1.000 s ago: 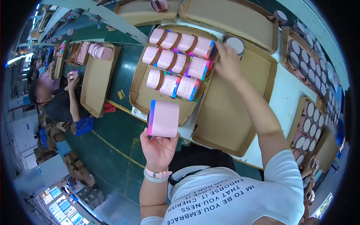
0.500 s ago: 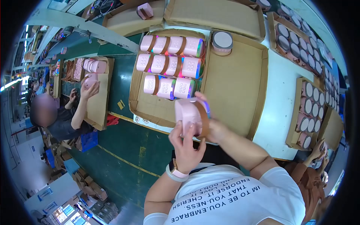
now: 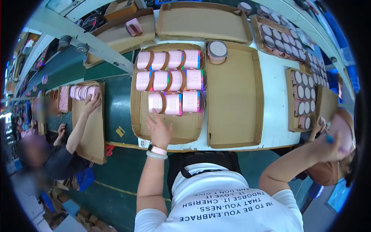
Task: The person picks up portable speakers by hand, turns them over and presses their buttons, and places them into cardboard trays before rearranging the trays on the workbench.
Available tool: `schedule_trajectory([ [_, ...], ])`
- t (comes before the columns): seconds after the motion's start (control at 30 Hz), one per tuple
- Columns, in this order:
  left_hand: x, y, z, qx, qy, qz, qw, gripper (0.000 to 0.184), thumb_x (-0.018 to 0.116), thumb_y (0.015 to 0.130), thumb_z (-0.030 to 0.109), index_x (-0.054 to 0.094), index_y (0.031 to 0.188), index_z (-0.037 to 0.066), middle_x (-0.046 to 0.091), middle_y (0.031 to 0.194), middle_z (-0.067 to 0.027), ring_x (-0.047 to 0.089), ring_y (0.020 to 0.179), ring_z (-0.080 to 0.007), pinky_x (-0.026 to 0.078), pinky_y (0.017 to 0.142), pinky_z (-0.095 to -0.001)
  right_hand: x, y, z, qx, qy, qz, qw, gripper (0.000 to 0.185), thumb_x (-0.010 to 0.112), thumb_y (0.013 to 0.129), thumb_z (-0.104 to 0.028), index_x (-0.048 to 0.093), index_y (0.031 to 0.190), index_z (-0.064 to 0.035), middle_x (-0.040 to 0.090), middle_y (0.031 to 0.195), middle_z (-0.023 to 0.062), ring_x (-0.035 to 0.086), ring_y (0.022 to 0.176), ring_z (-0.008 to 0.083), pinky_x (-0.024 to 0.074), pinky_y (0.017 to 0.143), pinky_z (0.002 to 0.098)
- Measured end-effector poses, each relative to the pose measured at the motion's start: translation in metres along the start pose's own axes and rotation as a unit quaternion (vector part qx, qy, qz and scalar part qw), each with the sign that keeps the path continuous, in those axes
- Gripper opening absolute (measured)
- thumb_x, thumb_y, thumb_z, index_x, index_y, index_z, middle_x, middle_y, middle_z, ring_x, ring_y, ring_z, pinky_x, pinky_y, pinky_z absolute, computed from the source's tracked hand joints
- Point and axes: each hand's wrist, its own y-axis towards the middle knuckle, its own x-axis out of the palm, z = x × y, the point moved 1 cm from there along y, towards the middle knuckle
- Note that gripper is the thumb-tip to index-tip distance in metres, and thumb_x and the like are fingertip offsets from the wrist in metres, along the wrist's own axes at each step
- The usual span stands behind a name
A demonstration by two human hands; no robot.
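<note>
A white-topped table [image 3: 274, 96] runs across a busy workshop, lined with shallow cardboard boxes. Nearest the worker in a white printed T-shirt [image 3: 232, 203], a long box [image 3: 234, 100] with a bare brown floor sits just beside a loaded box [image 3: 181, 128]. Behind them lies a wide, low box [image 3: 205, 23]; at far right, a smaller box [image 3: 289, 118] is packed with round-faced pieces [image 3: 299, 92] standing on end. At left, a co-worker in dark clothing [image 3: 63, 158] has a hand on pink goods in a narrow box [image 3: 91, 139].

In the loaded box, eleven pink units [image 3: 160, 81] lie in rows of four, four and three, brown straps between them and coloured light glowing at their ends. A lone upright unit [image 3: 217, 50], grey face up, occupies the far left corner of the long box.

Raised at far right, well clear of the boxes, the worker's right hand [image 3: 332, 150] is blurred, its grip closed around a pink unit with a brown strap [image 3: 342, 127]. The left hand [image 3: 158, 131] hovers over the loaded box, its grip spread wide and holding nothing, fingertips at the front row's leftmost unit; contact cannot be told. A pink-banded watch [image 3: 157, 150] and a pale bangle [image 3: 156, 155] circle that wrist.
</note>
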Motion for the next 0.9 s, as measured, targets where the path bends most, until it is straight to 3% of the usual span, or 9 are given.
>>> schedule_trajectory([
  [0.2, 0.009, 0.052, -0.027, 0.107, 0.044, -0.018, 0.993, 0.093, 0.08, 0.066, 0.019, 0.026, 0.141, 0.007, 0.029, 0.133, -0.0325, 0.038, 0.119, -0.0469, 0.034, 0.101, -0.0442, -0.044, -0.09, -0.012, 0.089, -0.032, -0.342, 0.935, 0.048, 0.053, 0.083, -0.027, 0.038, 0.124, -0.0067, 0.053, 0.114, 0.0168, 0.05, 0.111, 0.0377, 0.0443, 0.095, 0.0505],
  [0.27, 0.015, 0.063, -0.048, 0.13, -0.006, -0.023, 0.991, 0.089, 0.079, 0.067, 0.017, 0.029, 0.14, 0.008, 0.031, 0.132, -0.03, 0.043, 0.115, -0.0445, 0.037, 0.098, -0.0425, 0.056, -0.103, -0.085, -0.489, -0.165, -0.312, 0.798, 0.051, 0.046, 0.089, -0.032, 0.037, 0.123, 0.0054, 0.047, 0.118, 0.0241, 0.055, 0.099, 0.034, 0.0445, 0.093, 0.0457],
  [0.3, 0.015, 0.065, -0.059, 0.135, -0.052, -0.024, 0.989, 0.085, 0.078, 0.068, 0.014, 0.032, 0.139, 0.008, 0.034, 0.131, -0.0276, 0.047, 0.112, -0.0421, 0.04, 0.096, -0.0409, 0.055, -0.098, -0.09, -0.493, -0.17, -0.312, 0.794, 0.051, 0.046, 0.089, -0.032, 0.037, 0.123, 0.0054, 0.047, 0.118, 0.0241, 0.055, 0.099, 0.034, 0.0445, 0.093, 0.0457],
  [0.43, 0.013, 0.065, -0.076, 0.045, -0.288, 0.037, 0.956, 0.073, 0.07, 0.072, 0.005, 0.037, 0.137, 0.009, 0.045, 0.125, -0.0179, 0.055, 0.104, -0.0327, 0.046, 0.09, -0.0358, 0.005, -0.057, -0.091, -0.094, -0.266, 0.006, 0.96, 0.075, 0.066, 0.074, -0.036, 0.032, 0.132, -0.0021, 0.043, 0.129, 0.0181, 0.053, 0.11, 0.0305, 0.0471, 0.094, 0.0421],
  [0.5, 0.004, 0.055, -0.082, -0.119, -0.503, 0.056, 0.854, 0.056, 0.06, 0.081, 0.01, 0.041, 0.133, 0.009, 0.051, 0.123, -0.0122, 0.057, 0.105, -0.0238, 0.049, 0.088, -0.038, -0.043, -0.027, -0.082, 0.025, 0.088, 0.004, 0.996, 0.076, 0.069, 0.07, -0.015, 0.029, 0.132, 0.0007, 0.043, 0.126, 0.0246, 0.051, 0.11, 0.0373, 0.0477, 0.09, 0.0477],
  [0.67, -0.076, 0.016, 0.007, -0.218, -0.798, -0.125, 0.547, 0.048, 0.042, 0.089, 0.036, 0.044, 0.127, 0.008, 0.055, 0.121, -0.0127, 0.057, 0.107, -0.0261, 0.05, 0.086, -0.0438, -0.013, -0.069, -0.084, -0.189, -0.107, -0.265, 0.94, 0.065, 0.057, 0.082, -0.044, 0.039, 0.126, 0.001, 0.047, 0.122, 0.0279, 0.052, 0.109, 0.0426, 0.0517, 0.083, 0.0503],
  [0.73, -0.079, 0.004, 0.03, -0.219, -0.839, -0.164, 0.47, 0.048, 0.042, 0.088, 0.037, 0.045, 0.127, 0.008, 0.056, 0.12, -0.0126, 0.057, 0.107, -0.0267, 0.051, 0.086, -0.0433, 0.03, -0.056, -0.08, 0.139, 0.244, 0.037, 0.959, 0.07, 0.025, 0.085, -0.056, 0.038, 0.128, -0.0025, 0.05, 0.116, 0.0216, 0.06, 0.092, 0.0395, 0.0521, 0.084, 0.0515],
  [0.8, -0.078, -0.007, 0.042, -0.24, -0.874, -0.196, 0.374, 0.05, 0.038, 0.089, 0.04, 0.043, 0.129, 0.01, 0.055, 0.124, -0.0118, 0.057, 0.109, -0.0298, 0.052, 0.085, -0.0444, 0.027, -0.034, -0.053, -0.255, -0.312, -0.038, 0.915, 0.058, 0.052, 0.081, -0.036, 0.04, 0.125, -0.0001, 0.049, 0.114, 0.0239, 0.054, 0.103, 0.0403, 0.0551, 0.075, 0.051],
  [0.9, -0.067, -0.019, 0.059, -0.257, -0.871, -0.175, 0.379, 0.046, 0.039, 0.089, 0.038, 0.049, 0.124, 0.01, 0.057, 0.121, -0.0102, 0.058, 0.107, -0.0274, 0.051, 0.086, -0.0442, 0.043, -0.018, -0.002, 0.032, 0.169, -0.108, 0.979, 0.057, 0.058, 0.075, -0.02, 0.04, 0.125, 0.0015, 0.047, 0.123, 0.0212, 0.052, 0.108, 0.038, 0.0511, 0.085, 0.0498],
])
